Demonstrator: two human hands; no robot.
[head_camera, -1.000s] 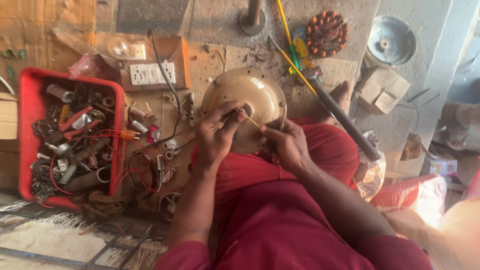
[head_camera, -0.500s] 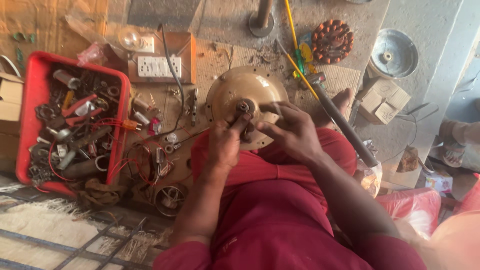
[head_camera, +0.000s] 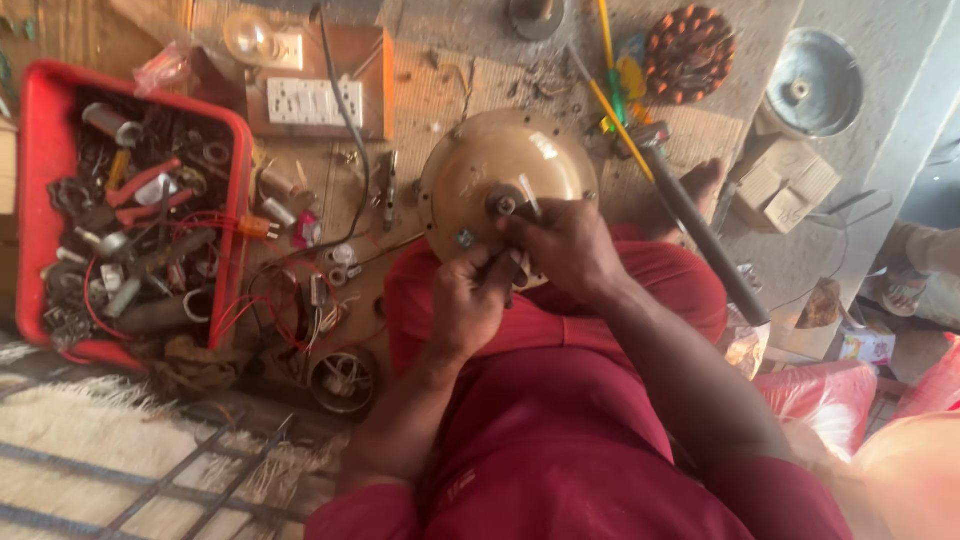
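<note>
A round beige fan motor housing (head_camera: 490, 170) rests on my lap, its central shaft pointing up. My left hand (head_camera: 470, 300) grips the housing's near edge with fingers curled beside a small bolt. My right hand (head_camera: 565, 245) is closed over the near side of the shaft, pinching thin wires that come out of it. I wear red clothes. What lies under my fingers is hidden.
A red tray (head_camera: 50, 150) of tools and wires sits at the left. A socket board (head_camera: 320, 100), loose parts, a copper-wound stator (head_camera: 690, 50), a grey round cover (head_camera: 815, 80), a long dark rod (head_camera: 700, 235) and cardboard boxes (head_camera: 785, 185) lie around.
The view has shifted, so everything sits lower in the picture. My hands have slid from the housing's centre down to its near edge, staying closed around the shaft and wires.
</note>
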